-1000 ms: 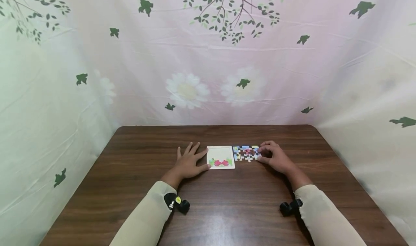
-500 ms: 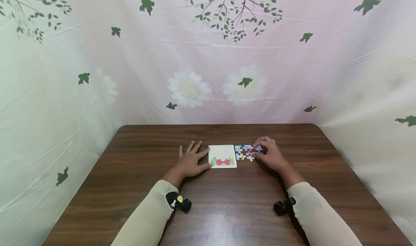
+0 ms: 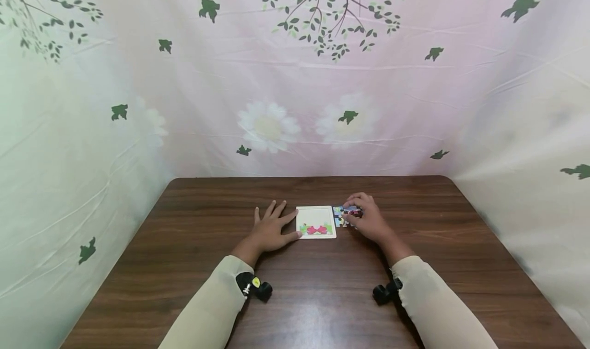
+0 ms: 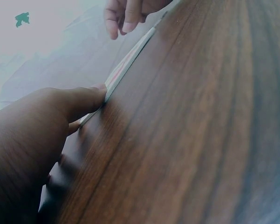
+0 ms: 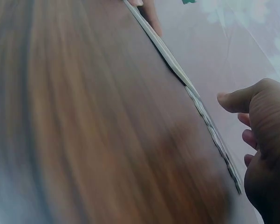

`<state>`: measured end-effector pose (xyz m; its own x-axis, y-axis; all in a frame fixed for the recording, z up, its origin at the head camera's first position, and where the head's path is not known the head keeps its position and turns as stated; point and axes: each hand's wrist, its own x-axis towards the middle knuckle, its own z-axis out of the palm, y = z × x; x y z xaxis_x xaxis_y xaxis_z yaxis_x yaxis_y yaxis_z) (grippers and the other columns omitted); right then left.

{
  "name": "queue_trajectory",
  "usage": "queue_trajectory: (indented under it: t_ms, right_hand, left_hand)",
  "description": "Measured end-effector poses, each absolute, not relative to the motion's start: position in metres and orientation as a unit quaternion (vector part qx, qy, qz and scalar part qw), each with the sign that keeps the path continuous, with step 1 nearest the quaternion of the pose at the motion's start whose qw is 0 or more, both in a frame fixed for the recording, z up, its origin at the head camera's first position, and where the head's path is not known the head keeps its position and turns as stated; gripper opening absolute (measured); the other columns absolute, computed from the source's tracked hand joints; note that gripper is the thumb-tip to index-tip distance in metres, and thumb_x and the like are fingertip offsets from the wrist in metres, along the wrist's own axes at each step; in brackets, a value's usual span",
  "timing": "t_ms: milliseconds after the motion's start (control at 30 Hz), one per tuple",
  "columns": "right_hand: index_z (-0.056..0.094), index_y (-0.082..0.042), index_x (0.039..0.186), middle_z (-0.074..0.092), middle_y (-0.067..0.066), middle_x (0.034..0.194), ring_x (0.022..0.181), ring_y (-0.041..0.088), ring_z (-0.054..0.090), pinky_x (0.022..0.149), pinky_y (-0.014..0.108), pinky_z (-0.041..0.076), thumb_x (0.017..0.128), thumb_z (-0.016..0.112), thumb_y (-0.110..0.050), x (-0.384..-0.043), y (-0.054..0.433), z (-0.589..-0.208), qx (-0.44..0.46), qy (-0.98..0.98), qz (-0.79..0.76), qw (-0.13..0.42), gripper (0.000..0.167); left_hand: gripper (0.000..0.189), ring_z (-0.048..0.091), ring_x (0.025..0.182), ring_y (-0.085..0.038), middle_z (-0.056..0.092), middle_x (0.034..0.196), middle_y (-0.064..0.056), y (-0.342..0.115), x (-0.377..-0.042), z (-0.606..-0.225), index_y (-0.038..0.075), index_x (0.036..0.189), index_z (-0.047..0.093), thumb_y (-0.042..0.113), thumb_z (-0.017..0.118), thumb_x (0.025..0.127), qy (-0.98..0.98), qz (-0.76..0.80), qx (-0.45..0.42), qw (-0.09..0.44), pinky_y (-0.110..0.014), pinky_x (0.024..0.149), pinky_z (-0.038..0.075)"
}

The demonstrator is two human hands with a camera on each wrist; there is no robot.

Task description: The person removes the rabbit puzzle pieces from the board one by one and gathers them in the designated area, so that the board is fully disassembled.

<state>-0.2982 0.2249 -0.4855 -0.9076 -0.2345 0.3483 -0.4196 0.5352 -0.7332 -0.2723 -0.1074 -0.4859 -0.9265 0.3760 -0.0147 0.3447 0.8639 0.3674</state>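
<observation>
On the table lies a white puzzle board [image 3: 315,216] with pink and green artwork along its near edge. My left hand [image 3: 267,233] rests beside it with fingers spread, thumb and index finger touching its left edge. Against the board's right side sits a patch of colourful jigsaw pieces [image 3: 338,220], partly hidden under my right hand [image 3: 372,222]. That hand hovers over the pieces with fingers loosely bent. In the right wrist view, its thumb [image 5: 233,101] stays apart from the row of pieces [image 5: 213,133], and I see nothing held.
The dark wooden table [image 3: 304,282] extends around the board on all sides. Behind it hangs a pale curtain [image 3: 295,82] printed with flowers, leaves and birds. A small black camera [image 3: 264,291] is strapped at the left wrist, another camera [image 3: 381,294] at the right.
My right hand has moved left across the jigsaw pieces, from their right edge to above them, covering more of them. The left hand and the puzzle board keep their place.
</observation>
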Motion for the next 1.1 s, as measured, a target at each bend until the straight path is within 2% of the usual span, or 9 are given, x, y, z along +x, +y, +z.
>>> queue_trajectory:
  t_ms: [133,267,400,533,767,1100]
  right_hand:
    - [0.078,0.001,0.109,0.065,0.019,0.13,0.13,0.04,0.054,0.11,0.059,0.044,0.092,0.083,0.001,-0.3,0.214,-0.485,0.194,-0.867,0.447,0.104,0.017]
    - [0.077,0.001,0.109,0.066,0.017,0.126,0.107,0.03,0.064,0.093,0.04,0.054,0.094,0.081,0.003,-0.299,0.203,-0.484,0.212,-0.86,0.452,0.103,0.016]
    - [0.077,0.002,0.111,0.067,0.017,0.122,0.086,0.018,0.059,0.075,0.025,0.051,0.096,0.079,0.003,-0.297,0.191,-0.484,0.233,-0.856,0.451,0.098,0.015]
    - [0.077,0.002,0.111,0.069,0.015,0.118,0.083,0.012,0.056,0.072,0.024,0.05,0.096,0.079,0.002,-0.294,0.18,-0.484,0.247,-0.852,0.451,0.096,0.015]
    - [0.076,0.005,0.112,0.07,0.013,0.11,0.078,0.012,0.058,0.071,0.024,0.051,0.097,0.078,0.0,-0.289,0.168,-0.478,0.265,-0.848,0.455,0.06,0.016]
    - [0.077,-0.001,0.106,0.07,0.009,0.109,0.083,0.009,0.063,0.076,0.027,0.056,0.096,0.079,0.0,-0.283,0.157,-0.474,0.285,-0.852,0.436,0.039,0.01]
  left_hand:
    - [0.078,0.008,0.173,-0.038,0.021,0.185,-0.006,-0.107,-0.272,-0.486,0.04,0.17,0.038,0.073,0.056,0.102,0.964,0.184,0.186,0.039,-0.082,0.129,-0.002]
    - [0.078,0.008,0.173,-0.038,0.021,0.185,-0.006,-0.107,-0.273,-0.486,0.04,0.17,0.038,0.073,0.056,0.103,0.964,0.184,0.185,0.038,-0.082,0.129,-0.003]
    - [0.078,0.007,0.174,-0.037,0.02,0.185,-0.005,-0.107,-0.273,-0.485,0.04,0.171,0.038,0.073,0.056,0.103,0.965,0.183,0.183,0.043,-0.081,0.129,-0.003]
    - [0.078,0.006,0.174,-0.037,0.019,0.185,-0.005,-0.106,-0.273,-0.485,0.041,0.171,0.037,0.074,0.055,0.102,0.966,0.18,0.181,0.046,-0.08,0.13,-0.004]
    - [0.077,0.008,0.173,-0.039,0.021,0.185,-0.007,-0.106,-0.272,-0.484,0.039,0.17,0.04,0.073,0.056,0.102,0.965,0.184,0.181,0.044,-0.082,0.129,-0.002]
    - [0.078,0.008,0.173,-0.039,0.021,0.185,-0.007,-0.108,-0.275,-0.488,0.04,0.17,0.04,0.076,0.054,0.102,0.964,0.185,0.188,0.038,-0.082,0.129,-0.003]
